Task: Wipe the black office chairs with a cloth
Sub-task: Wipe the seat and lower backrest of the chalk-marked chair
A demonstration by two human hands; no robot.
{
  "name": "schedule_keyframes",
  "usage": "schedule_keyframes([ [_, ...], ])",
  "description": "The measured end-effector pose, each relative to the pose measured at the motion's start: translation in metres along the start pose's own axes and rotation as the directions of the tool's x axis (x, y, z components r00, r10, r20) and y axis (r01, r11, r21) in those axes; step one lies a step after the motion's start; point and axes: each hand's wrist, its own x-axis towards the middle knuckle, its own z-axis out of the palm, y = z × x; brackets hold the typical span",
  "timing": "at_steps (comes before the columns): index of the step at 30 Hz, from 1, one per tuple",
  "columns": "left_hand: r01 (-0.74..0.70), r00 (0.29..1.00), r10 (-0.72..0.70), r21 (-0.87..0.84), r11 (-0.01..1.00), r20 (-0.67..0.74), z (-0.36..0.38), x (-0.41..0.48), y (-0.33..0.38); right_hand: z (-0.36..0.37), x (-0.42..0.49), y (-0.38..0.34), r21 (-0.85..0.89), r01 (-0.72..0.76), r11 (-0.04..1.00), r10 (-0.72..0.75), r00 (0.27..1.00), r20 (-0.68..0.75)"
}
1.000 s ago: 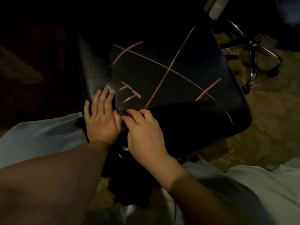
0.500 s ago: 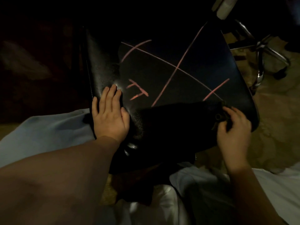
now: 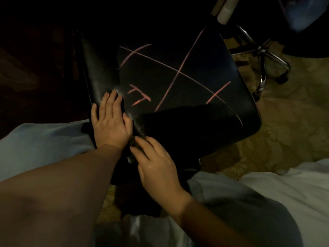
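1. Tan patterned carpet (image 3: 293,132) covers the floor on the right. The left of the room is too dark to read.
2. A pale blue-white garment (image 3: 44,145) spreads across the foreground on both sides of the person's bare forearms.
3. A black leatherette office chair seat (image 3: 204,72), glossy and roughly square with rounded corners, sits directly in front of the person. It is turned cornerwise, and its near part lies in deep shadow.
4. The chrome star-shaped base of a second chair (image 3: 263,56) stands on the carpet just beyond the seat's far right corner.
5. Long pink chalk-like lines (image 3: 179,70) cross each other over the middle of the seat. A smaller pink scribble (image 3: 138,95) lies nearer the left side.
6. The left hand (image 3: 110,122) lies palm-down on the seat's left edge. Its fingers are straight and together, grasping nothing, and the fingertips are close to the scribble.
7. The right hand (image 3: 156,164) is at the seat's near edge, just beside the left wrist. Its thumb and forefinger appear pinched on the cloth.
8. The small dark olive scrap of cloth (image 3: 133,142) is bunched on the seat's near-left edge between the two hands. It is mostly hidden by the fingers and the gloom.
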Motion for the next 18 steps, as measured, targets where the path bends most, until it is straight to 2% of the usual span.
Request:
schedule_keyframes([
  [3,-0.002,1.000,0.002,-0.015,1.000,-0.008,0.000,-0.001,0.001,-0.012,-0.013,0.032,0.030,-0.018,0.999,0.019,0.999,-0.026],
  [5,0.003,1.000,-0.003,-0.025,1.000,-0.003,-0.001,-0.001,0.001,-0.025,-0.021,0.069,0.044,-0.175,0.984,0.179,0.979,-0.100],
  [6,0.004,1.000,-0.004,-0.027,1.000,-0.002,-0.001,-0.002,0.002,-0.034,-0.024,0.089,0.062,-0.296,0.953,0.302,0.943,-0.142],
  [7,0.004,1.000,-0.004,-0.030,1.000,-0.002,-0.001,-0.002,0.002,-0.043,-0.029,0.108,0.092,-0.419,0.903,0.429,0.886,-0.177],
  [9,0.005,1.000,-0.005,-0.036,0.999,0.001,0.000,-0.002,0.002,-0.056,-0.035,0.137,0.209,-0.610,0.764,0.645,0.728,-0.234],
  [11,0.007,1.000,-0.007,-0.038,0.999,0.005,0.000,-0.002,0.002,-0.060,-0.036,0.152,0.368,-0.682,0.632,0.775,0.569,-0.275],
  [13,0.005,1.000,-0.005,-0.037,0.999,0.003,0.000,-0.002,0.002,-0.056,-0.030,0.148,0.455,-0.689,0.565,0.825,0.472,-0.310],
  [14,0.004,1.000,-0.004,-0.039,0.999,-0.001,0.000,-0.002,0.002,-0.052,-0.025,0.140,0.462,-0.680,0.570,0.822,0.462,-0.333],
  [15,0.003,1.000,-0.003,-0.043,0.999,-0.007,0.000,-0.002,0.002,-0.047,-0.021,0.128,0.450,-0.662,0.599,0.801,0.486,-0.351],
  [16,0.001,1.000,-0.002,-0.045,0.999,-0.014,0.000,-0.002,0.002,-0.040,-0.017,0.113,0.415,-0.631,0.656,0.755,0.548,-0.360],
  [18,-0.003,1.000,0.002,-0.038,0.999,-0.025,0.001,-0.002,0.002,-0.026,-0.013,0.077,0.301,-0.468,0.831,0.553,0.754,-0.354],
])
